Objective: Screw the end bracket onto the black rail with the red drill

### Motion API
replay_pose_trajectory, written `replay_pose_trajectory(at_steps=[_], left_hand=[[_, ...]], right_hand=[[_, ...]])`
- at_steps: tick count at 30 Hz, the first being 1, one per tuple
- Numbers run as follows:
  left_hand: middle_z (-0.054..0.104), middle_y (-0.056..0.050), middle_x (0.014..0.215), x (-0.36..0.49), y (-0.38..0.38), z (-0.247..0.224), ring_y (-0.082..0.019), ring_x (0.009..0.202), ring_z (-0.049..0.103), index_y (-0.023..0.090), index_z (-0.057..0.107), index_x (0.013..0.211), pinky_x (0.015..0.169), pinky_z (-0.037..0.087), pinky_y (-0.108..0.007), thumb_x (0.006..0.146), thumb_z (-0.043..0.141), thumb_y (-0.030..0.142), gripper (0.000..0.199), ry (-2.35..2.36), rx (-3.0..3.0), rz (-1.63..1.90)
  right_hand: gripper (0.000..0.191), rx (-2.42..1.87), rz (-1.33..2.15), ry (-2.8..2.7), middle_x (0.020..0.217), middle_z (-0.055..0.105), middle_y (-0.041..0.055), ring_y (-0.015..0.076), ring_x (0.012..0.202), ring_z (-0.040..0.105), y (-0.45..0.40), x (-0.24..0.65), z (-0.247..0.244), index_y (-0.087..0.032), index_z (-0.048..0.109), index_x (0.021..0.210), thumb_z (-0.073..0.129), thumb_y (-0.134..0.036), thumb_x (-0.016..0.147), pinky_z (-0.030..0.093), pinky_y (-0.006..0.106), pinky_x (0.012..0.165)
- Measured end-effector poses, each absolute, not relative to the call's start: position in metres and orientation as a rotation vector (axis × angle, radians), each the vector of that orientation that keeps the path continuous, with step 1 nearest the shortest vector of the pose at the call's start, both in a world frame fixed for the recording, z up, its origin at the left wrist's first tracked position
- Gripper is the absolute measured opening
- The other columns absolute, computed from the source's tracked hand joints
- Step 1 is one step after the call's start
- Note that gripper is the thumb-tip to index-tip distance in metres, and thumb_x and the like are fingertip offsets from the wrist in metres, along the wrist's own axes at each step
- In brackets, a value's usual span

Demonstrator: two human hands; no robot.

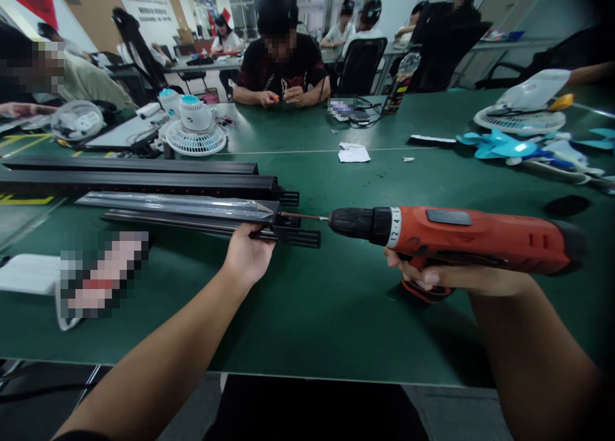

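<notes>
In my right hand [432, 275] is a red and black cordless drill [494, 232], its fingers wrapped round the grip below the body. The drill lies level and points left. A long thin bit [310, 217] reaches from its chuck to the end of a black metal bar [177, 204] partly covered in clear film; I cannot tell how far the tip goes in. My left hand [250, 255] holds this bar near its end from below, with several fingers hidden behind it. A slotted black bracket [300, 236] sticks out at that end.
More black bars [144, 179] lie behind, on the green table [336, 325]. A pink item [113, 271] rests at left. White fan parts [196, 136] and blue fan blades [504, 145] sit farther back. A co-worker [283, 59] sits opposite, near a bottle [403, 82].
</notes>
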State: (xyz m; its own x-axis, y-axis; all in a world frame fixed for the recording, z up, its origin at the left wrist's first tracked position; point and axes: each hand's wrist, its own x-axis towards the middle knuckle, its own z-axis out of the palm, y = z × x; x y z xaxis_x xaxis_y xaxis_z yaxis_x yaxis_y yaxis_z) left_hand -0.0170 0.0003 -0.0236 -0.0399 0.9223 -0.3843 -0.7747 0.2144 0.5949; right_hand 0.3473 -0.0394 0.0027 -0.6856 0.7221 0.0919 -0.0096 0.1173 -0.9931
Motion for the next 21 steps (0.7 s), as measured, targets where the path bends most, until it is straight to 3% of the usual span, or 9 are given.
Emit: replay_pose_trajectory(at_steps=[8, 17, 21], left_hand=[[0.087, -0.006, 0.101, -0.0129, -0.0003, -0.018, -0.02, 0.089, 0.08, 0.017, 0.081, 0.126, 0.095, 0.064, -0.031, 0.089, 0.057, 0.001, 0.048, 0.845, 0.123, 1.41], [0.083, -0.004, 0.09, -0.0135, 0.0003, -0.0194, -0.018, 0.088, 0.079, 0.017, 0.079, 0.122, 0.096, 0.062, -0.029, 0.091, 0.056, 0.002, 0.042, 0.86, 0.174, 1.404], [0.083, -0.004, 0.09, -0.015, 0.0014, -0.0224, -0.019, 0.089, 0.079, 0.018, 0.079, 0.127, 0.095, 0.062, -0.03, 0.09, 0.056, 0.002, 0.046, 0.848, 0.197, 1.408]], right_hand=[[0.028, -0.674, 1.626, -1.843, 0.075, 0.068, -0.0013, 0.0126, 0.056, 0.058, -0.0381, 0.3497, 0.0025, -0.022, 0.083, 0.132, 0.084, -0.037, 0.108, 0.054, 0.024, 0.05], [0.028, -0.674, 1.632, -1.816, 0.074, 0.068, -0.0006, 0.0134, 0.054, 0.057, -0.039, 0.3487, 0.0006, -0.024, 0.084, 0.131, 0.085, -0.037, 0.106, 0.053, 0.025, 0.048], [0.028, -0.661, 1.648, -1.806, 0.074, 0.067, -0.0006, 0.0134, 0.055, 0.056, -0.0389, 0.3482, 0.001, -0.023, 0.085, 0.13, 0.085, -0.036, 0.106, 0.053, 0.025, 0.048]])
